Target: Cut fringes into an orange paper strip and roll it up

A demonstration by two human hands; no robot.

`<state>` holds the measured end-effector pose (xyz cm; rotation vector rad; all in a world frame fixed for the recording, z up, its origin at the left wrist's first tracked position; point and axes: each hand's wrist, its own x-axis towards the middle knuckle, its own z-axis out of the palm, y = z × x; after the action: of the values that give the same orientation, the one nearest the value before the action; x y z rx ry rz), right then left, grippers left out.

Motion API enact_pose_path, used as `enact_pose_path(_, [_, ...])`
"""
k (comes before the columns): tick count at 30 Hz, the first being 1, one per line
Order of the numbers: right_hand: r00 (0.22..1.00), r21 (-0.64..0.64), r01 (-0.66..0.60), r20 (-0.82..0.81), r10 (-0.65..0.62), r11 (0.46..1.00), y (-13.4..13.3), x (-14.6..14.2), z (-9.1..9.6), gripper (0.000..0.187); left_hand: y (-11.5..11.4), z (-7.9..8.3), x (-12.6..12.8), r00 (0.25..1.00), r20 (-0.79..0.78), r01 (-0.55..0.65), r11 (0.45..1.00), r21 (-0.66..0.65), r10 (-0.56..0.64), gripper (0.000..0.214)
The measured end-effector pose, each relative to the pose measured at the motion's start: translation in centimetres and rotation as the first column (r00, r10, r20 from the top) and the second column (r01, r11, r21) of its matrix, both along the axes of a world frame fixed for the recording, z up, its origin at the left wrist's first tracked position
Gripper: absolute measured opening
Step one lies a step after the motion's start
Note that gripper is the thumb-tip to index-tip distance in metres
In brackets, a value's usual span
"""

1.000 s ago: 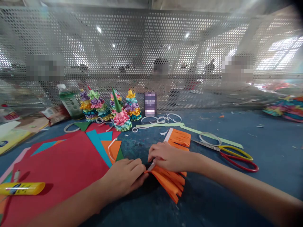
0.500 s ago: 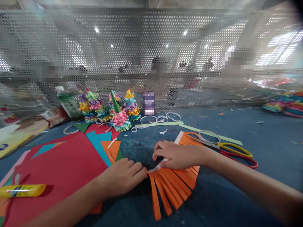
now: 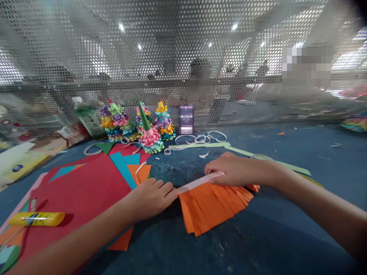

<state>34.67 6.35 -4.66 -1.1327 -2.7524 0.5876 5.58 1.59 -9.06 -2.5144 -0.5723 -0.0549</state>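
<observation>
A strip of orange fringed paper [image 3: 212, 208] lies on the blue table, its cut strips pointing toward me. Along its upper edge runs a white band of tape [image 3: 197, 183]. My left hand [image 3: 155, 198] pinches the left end of that edge, the fingertips partly hidden. Farther right, my right hand [image 3: 229, 170] grips the band with fingers curled over it and the thumb on the near side. The fringe's right end passes beneath my right wrist. Scissors are mostly covered by my right forearm; a bit of yellow handle [image 3: 314, 181] shows.
Red paper sheets [image 3: 94, 187] with a yellow glue tube [image 3: 37, 219] lie at left. Several curled-paper cones [image 3: 150, 139], a green bottle [image 3: 90, 120] and a phone [image 3: 186, 118] stand before a perforated metal screen [image 3: 169, 49]. White tape loops [image 3: 216, 136] and a pale green strip [image 3: 246, 152] lie mid-table.
My right hand has slid right along the white band, which is now straighter. The fringe's spread strips have drawn together, and my right arm now covers most of the scissors. The view has shifted.
</observation>
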Motion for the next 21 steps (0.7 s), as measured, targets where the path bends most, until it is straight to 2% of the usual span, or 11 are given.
enact_pose_path(3, [0.989, 0.013, 0.039, 0.140, -0.040, 0.999, 1.3, 1.2, 0.5, 0.016, 0.7, 0.3, -0.5, 0.999, -0.042, -0.028, 1.000, -0.001, 0.028, 0.008])
enact_pose_path(8, [0.976, -0.056, 0.119, 0.192, -0.106, 0.991, 3.0, 2.3, 0.5, 0.015, 1.9, 1.8, -1.7, 0.997, -0.075, 0.011, 0.999, 0.046, -0.007, 0.009])
enact_pose_path(13, [0.976, -0.167, 0.159, 0.176, -0.129, 0.973, 4.8, 4.0, 0.5, 0.022, 3.5, 3.5, -4.0, 0.996, -0.085, -0.017, 0.997, 0.081, 0.024, 0.011])
enact_pose_path(21, [0.988, -0.274, 0.145, 0.085, -0.126, 0.951, 6.2, 5.9, 0.2, 0.028, 4.6, 4.1, -5.6, 0.996, -0.080, -0.038, 0.993, 0.115, 0.048, 0.014])
